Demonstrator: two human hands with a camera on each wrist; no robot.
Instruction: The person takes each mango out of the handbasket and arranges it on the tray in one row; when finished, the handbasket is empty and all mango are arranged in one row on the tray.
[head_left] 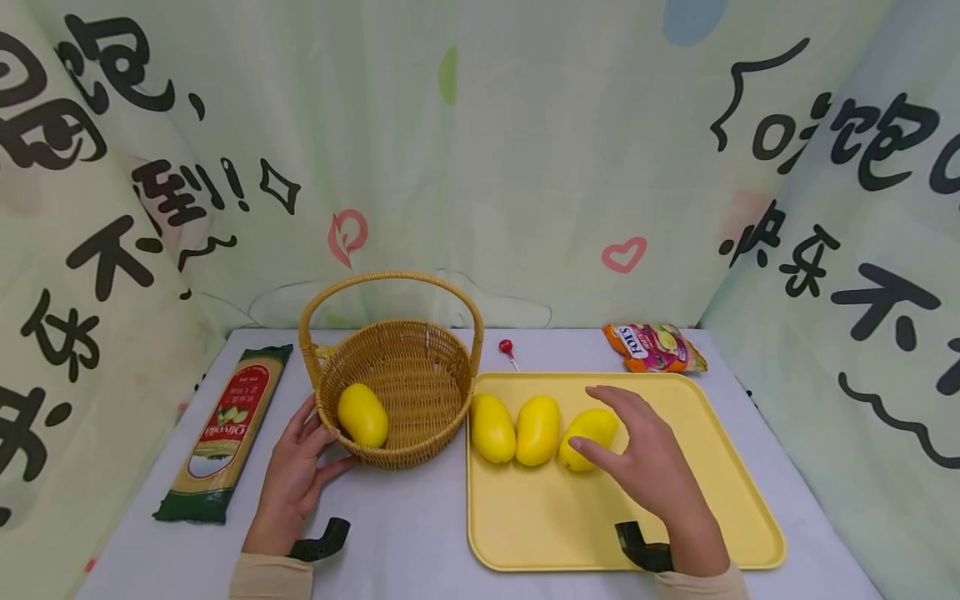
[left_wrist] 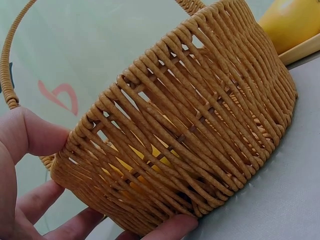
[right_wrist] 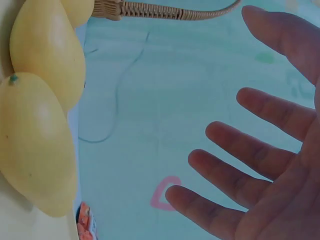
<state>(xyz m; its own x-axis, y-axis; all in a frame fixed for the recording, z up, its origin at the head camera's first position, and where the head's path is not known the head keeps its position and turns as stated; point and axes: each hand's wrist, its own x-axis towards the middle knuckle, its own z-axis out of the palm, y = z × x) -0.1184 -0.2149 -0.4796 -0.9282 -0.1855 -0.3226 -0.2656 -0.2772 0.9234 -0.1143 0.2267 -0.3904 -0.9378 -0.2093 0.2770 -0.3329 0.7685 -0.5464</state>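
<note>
My left hand [head_left: 294, 475] grips the near left side of a wicker basket [head_left: 423, 387], with the thumb at the rim and the fingers along the outer wall. One yellow mango [head_left: 363, 417] lies inside the basket, and its colour shows through the weave [left_wrist: 200, 115] in the left wrist view. Three more mangoes lie in a row on a yellow tray [head_left: 555, 525]: the left one [head_left: 492, 427], the middle one [head_left: 537, 431] and the right one [head_left: 596, 425]. Over the right mango, my right hand [head_left: 648, 458] is held with fingers spread and nothing in them.
Left of the basket lies a long green and tan package [head_left: 225, 425] with a red label. A red lollipop [head_left: 506, 346] sits behind the tray's left corner, and an orange and purple snack bag [head_left: 656, 348] behind its right half. Printed curtains [head_left: 525, 167] enclose the table.
</note>
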